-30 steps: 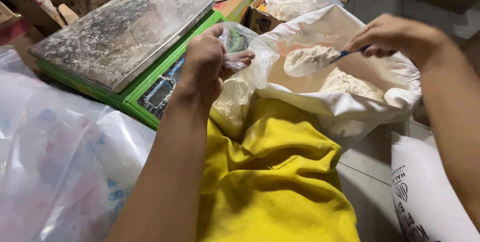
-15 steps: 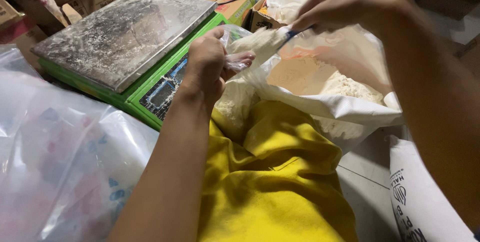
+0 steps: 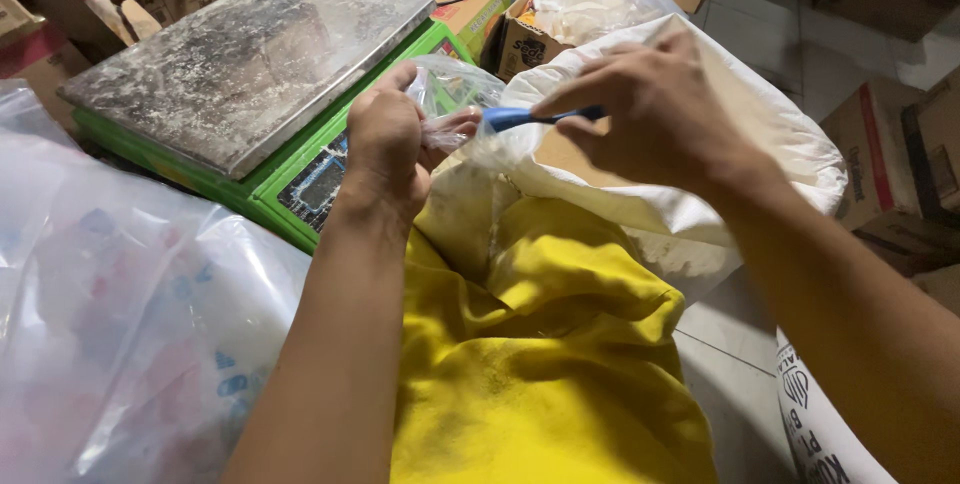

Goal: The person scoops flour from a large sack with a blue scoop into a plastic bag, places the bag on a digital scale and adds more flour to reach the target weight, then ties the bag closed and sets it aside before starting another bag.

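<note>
Right hand [image 3: 660, 114] has come back from over the sack's opening to just beside the left hand, bringing the blue-handled scoop [image 3: 535, 117] with it; the heap of powder seen on the scoop a second ago is no longer in sight. Nearest the viewer, yellow cloth [image 3: 540, 364] covers the lap, under both forearms. Left hand [image 3: 385, 139] is clenched on the gathered mouth of a small clear plastic bag [image 3: 450, 94], which puffs out from between thumb and fingers toward the right hand. Right fingers pinch the blue handle, whose tip points at the bag mouth, touching or nearly so; the scoop's bowl is hidden behind the fingers. Below the bag, a pale dusty film runs down onto the cloth. Just past the right knuckles, the big white sack [image 3: 790, 144] stands open, rim rolled down, tan liner showing inside. Left of the left fingers, touching distance, sits the green weighing scale [image 3: 300, 184] with its powder-smeared steel platter [image 3: 240, 64]. Large clear plastic bags [image 3: 110, 314] lie to the near left. Beyond the fingertips: cardboard boxes [image 3: 520, 39], one holding another clear bag of white stuff.
</note>
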